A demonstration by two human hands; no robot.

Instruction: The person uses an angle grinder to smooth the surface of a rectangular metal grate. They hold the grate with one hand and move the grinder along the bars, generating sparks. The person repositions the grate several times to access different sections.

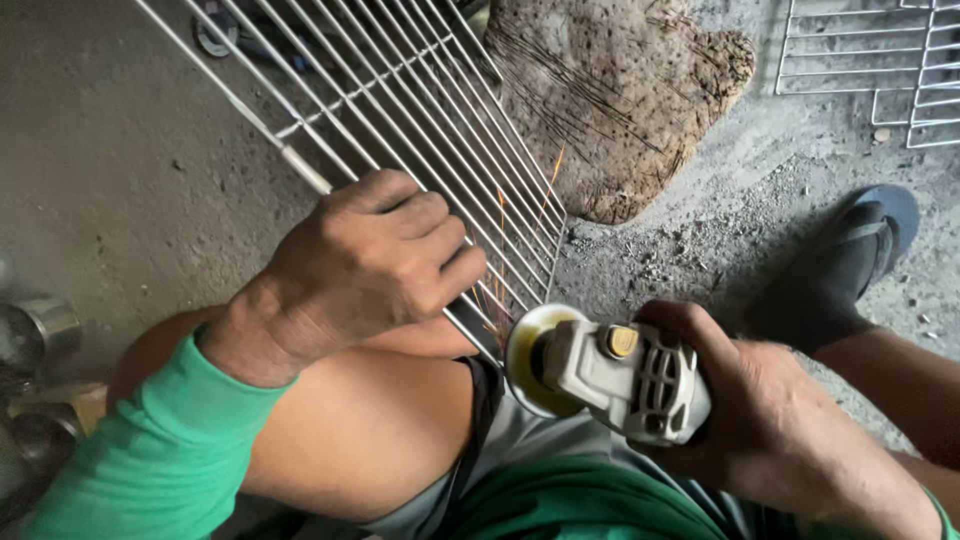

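Note:
My left hand (365, 265) grips the near edge of a white wire rack (400, 110) that leans across my bare knee (350, 420). My right hand (760, 410) holds a pale grey angle grinder (620, 375) by its body. Its disc (525, 350) touches the rack's lower corner, just right of my left fingers. Orange sparks (500, 260) fly up over the wires from the contact spot. A green sleeve covers my left forearm.
A worn, scored wooden block (610, 100) lies on the concrete floor behind the rack. Another white wire rack (880, 60) rests at the top right. My foot in a dark sandal (850, 265) stands at the right. Metal cans (35, 340) sit at the left edge.

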